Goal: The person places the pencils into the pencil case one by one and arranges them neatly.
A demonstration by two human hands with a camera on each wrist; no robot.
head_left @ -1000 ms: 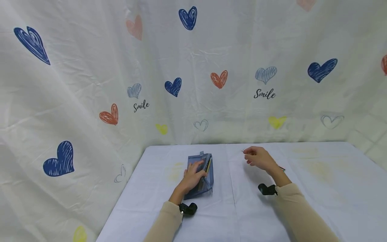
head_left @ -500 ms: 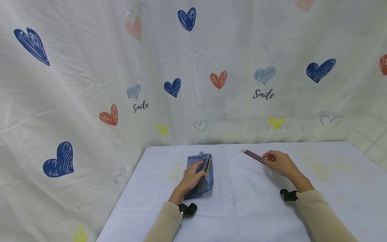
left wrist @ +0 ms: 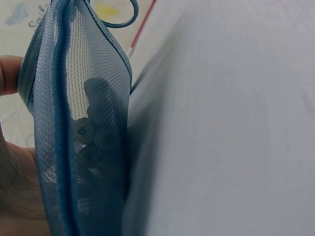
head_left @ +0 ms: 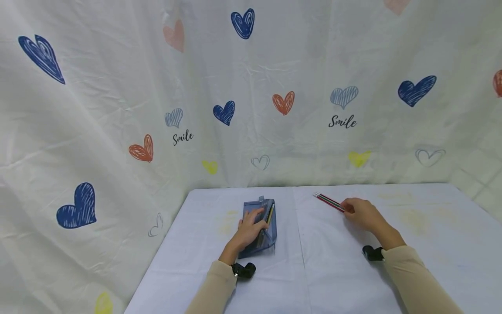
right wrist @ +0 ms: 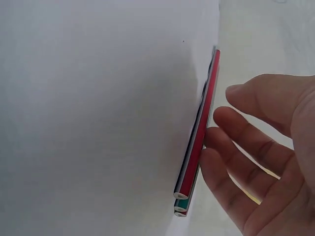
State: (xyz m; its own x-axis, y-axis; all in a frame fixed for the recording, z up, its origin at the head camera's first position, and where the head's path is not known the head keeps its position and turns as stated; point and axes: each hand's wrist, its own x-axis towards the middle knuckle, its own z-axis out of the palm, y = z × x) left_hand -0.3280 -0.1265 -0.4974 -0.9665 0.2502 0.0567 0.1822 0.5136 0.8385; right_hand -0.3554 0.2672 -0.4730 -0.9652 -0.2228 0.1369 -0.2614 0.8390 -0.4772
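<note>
A blue mesh pencil case (head_left: pixel 270 240) lies on the table, with a yellow pencil (head_left: pixel 270 213) showing along its right side. My left hand (head_left: pixel 248 230) rests on top of it, fingers spread. In the left wrist view, dark round shapes (left wrist: pixel 86 130) show through the mesh (left wrist: pixel 106 182). To the right lies a small bundle of pencils (head_left: pixel 328 202), coloured red, green and black, their tips pointing to the back left. My right hand (head_left: pixel 364 216) is at their blunt end. The right wrist view has its loosely bent fingertips (right wrist: pixel 212 160) right beside the pencils (right wrist: pixel 199 132), with the thumb (right wrist: pixel 261 96) held apart.
A white cloth (head_left: pixel 274 288) covers the table. Behind it hangs a white curtain (head_left: pixel 306 56) printed with hearts and words. Dark cameras (head_left: pixel 244 271) are strapped to both wrists.
My right hand has moved right from over the pencils' tips to their blunt end, uncovering them; over the last half second it shifted only slightly. The left hand and pencil case have stayed put.
</note>
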